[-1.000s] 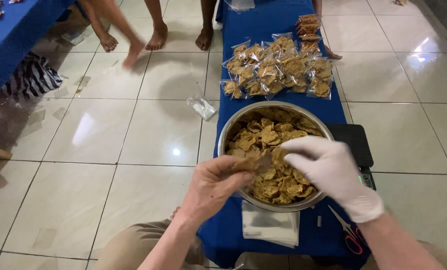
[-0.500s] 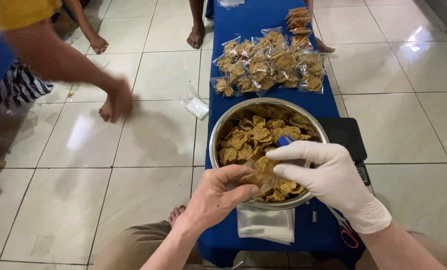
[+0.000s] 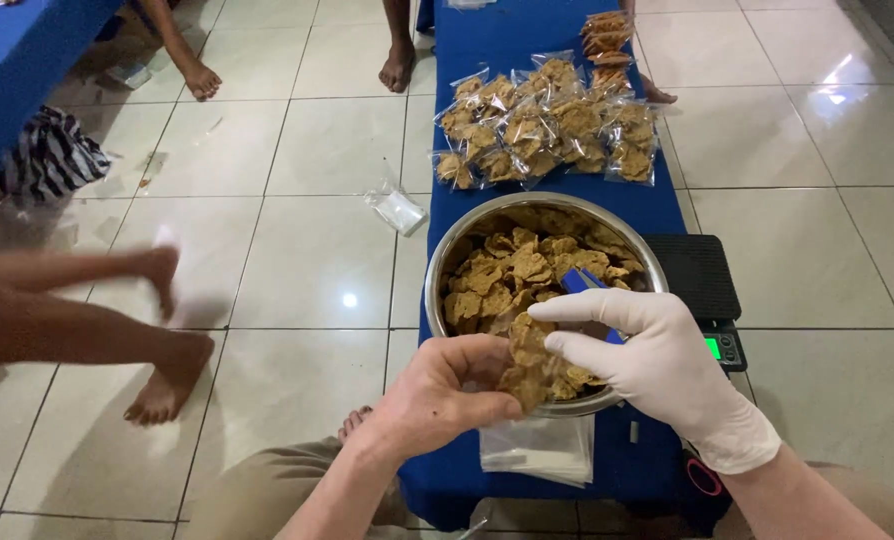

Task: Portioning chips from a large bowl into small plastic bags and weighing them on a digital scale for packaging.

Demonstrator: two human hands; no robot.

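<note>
A long blue surface (image 3: 527, 30) runs away from the person over a pale tiled floor (image 3: 297, 250), and the work sits at its near end, within easy reach of someone seated. Closest to the near edge stands a wide metal bowl (image 3: 447, 262) heaped with golden chips (image 3: 512, 270), its rim partly hanging toward the person so both hands can meet over it. Just beside the bowl, along the right edge, a black scale (image 3: 695, 272) shows a lit green display, placed where a bag can go straight onto it. Farther along the surface, filled clear packets (image 3: 542, 125) lie bunched together, kept away from the loose chips. A stack of empty clear bags (image 3: 542, 450) lies at the near edge, under the bowl's rim. The right hand (image 3: 657, 365), in a white glove so it can touch the food, has its fingers curled around a clump of chips. The bare left hand (image 3: 437, 395) pinches what looks like a clear bag's mouth against that clump; the bag itself is hard to make out. Another person's bare legs (image 3: 87, 320) cross the floor to the left.
</note>
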